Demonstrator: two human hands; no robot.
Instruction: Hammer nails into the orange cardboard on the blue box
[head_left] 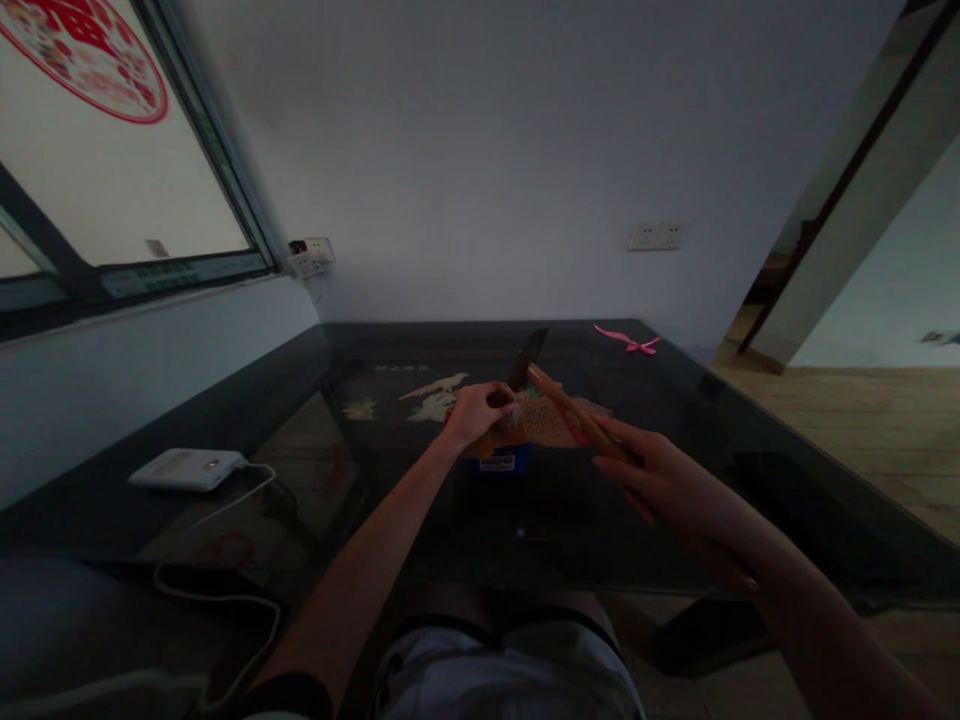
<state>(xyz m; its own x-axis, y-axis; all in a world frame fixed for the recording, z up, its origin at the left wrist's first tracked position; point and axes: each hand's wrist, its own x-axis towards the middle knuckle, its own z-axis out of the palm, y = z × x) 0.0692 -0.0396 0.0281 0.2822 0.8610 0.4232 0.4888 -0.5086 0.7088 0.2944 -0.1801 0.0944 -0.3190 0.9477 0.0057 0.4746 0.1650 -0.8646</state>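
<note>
My right hand [649, 465] is wrapped round a wooden stick-like handle [574, 408], whose far end points up and left. Near that end a dark flat blade [529, 355] stands tilted; whether the two are joined is unclear. My left hand [480, 415] has its thumb and fingers curled together above a colourful packet [544, 422] with orange, tan and red parts. What that hand pinches is too small and dark to make out. Just below the packet sits a blue box-like object [506, 460] with a pale label.
The black glossy table [420, 510] carries a white power bank [187, 468] with a cable at the left. A pink ribbon [630, 342] lies at the far right. A dark flat object [817, 510] is near the right edge.
</note>
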